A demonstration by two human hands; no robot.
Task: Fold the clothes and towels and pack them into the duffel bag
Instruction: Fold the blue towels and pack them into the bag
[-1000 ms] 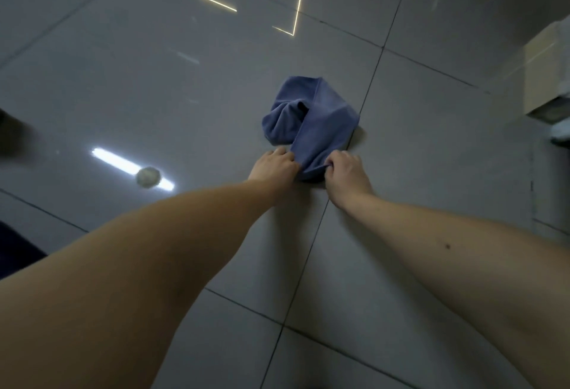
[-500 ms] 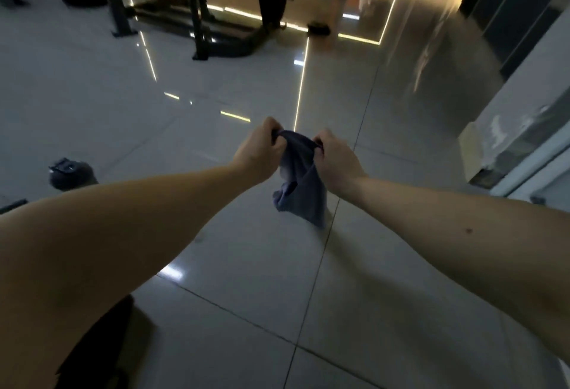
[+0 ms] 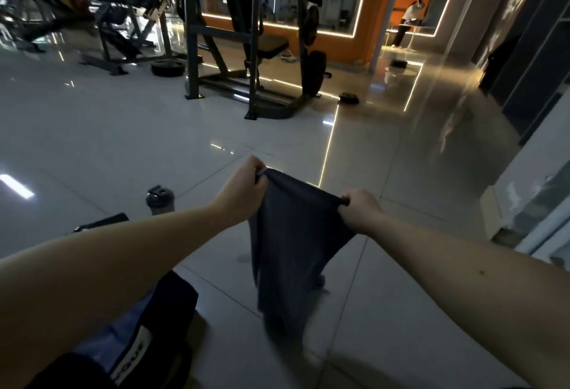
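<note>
- The left hand (image 3: 243, 188) pinches one top corner of the blue-grey towel (image 3: 293, 249); its fingers are curled tight round the cloth; the right hand (image 3: 359, 211) pinches the other top corner the same way.
- The towel hangs in the air between the two hands, above the floor (image 3: 92, 141); its top edge is pulled almost straight; the rest drops down loose and a bit wrinkly; the bottom end is blurry, so I cannot tell if it touches the floor.
- I think the towel is not folded yet; it is only held up and spread out; to me that looks like the very start of a fold.
- The duffel bag (image 3: 172, 296) sits low on the left, near the left arm; it is dark with a white label; I see something blue in it, but I cannot tell if that is packed clothes or just the inside of the bag.
- So I cannot say how many things are packed already; this towel is the only loose cloth I can see.
- What is left for this towel, I think: fold it in half, make it small, then put it in the bag; the bag is near, so that should be a short trip.
- A dark bottle (image 3: 159, 200) stands on the floor just past the left arm; a big gym machine (image 3: 246, 49) stands well behind; neither is in the way.
</note>
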